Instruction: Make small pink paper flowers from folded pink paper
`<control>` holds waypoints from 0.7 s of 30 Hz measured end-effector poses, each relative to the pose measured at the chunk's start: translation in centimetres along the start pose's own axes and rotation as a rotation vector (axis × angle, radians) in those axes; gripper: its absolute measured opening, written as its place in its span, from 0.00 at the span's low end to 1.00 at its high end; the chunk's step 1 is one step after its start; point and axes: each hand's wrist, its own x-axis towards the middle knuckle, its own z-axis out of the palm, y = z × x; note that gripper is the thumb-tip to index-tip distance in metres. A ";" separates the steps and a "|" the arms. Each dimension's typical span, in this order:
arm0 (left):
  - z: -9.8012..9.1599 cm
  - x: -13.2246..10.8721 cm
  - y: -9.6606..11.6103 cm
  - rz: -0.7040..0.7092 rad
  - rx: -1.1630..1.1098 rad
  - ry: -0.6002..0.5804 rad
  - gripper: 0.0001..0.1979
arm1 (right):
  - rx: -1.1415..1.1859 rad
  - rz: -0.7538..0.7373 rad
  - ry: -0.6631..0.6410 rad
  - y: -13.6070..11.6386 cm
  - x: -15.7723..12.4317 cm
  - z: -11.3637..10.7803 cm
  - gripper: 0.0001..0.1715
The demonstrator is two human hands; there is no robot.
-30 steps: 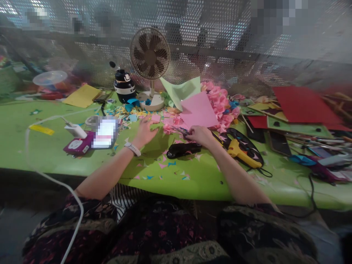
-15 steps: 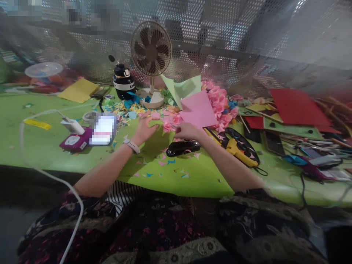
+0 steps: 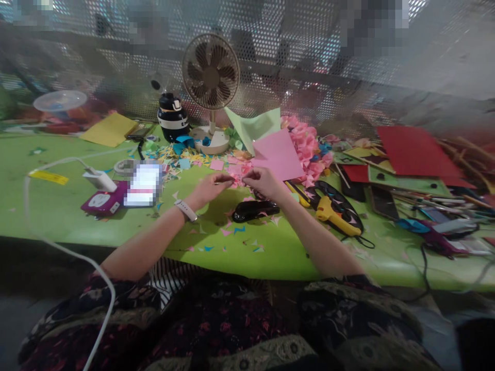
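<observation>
Both my hands meet over the green tabletop (image 3: 216,242), at a small pink paper piece (image 3: 238,181). My left hand (image 3: 211,188), with a pale band on its wrist, has thumb and fingers drawn together at the piece's left edge. From the other side, my right hand (image 3: 263,183) pinches at its right edge. Exact finger contact is too small to make out. A black stapler (image 3: 255,211) lies just below the hands. Pink paper squares (image 3: 217,164) and scraps lie beyond them. A larger pink sheet (image 3: 276,154) leans behind my right hand.
A fan (image 3: 211,77) and a dark bottle (image 3: 172,118) stand at the back. Pink paper flowers (image 3: 303,141) are heaped behind the sheet. Rightward lie a yellow glue gun (image 3: 336,216) and red sheets (image 3: 406,149). A lit phone (image 3: 143,184) and white cable (image 3: 69,245) are leftward.
My left hand has moved right and down, its spread fingers closing in at the pink piece. The right hand has shifted slightly and its fingertips now face the left ones.
</observation>
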 end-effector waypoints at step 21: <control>0.5 -1.4 1.9 -0.169 -0.470 -0.131 0.12 | 0.066 -0.220 0.172 -1.2 -1.5 1.4 0.09</control>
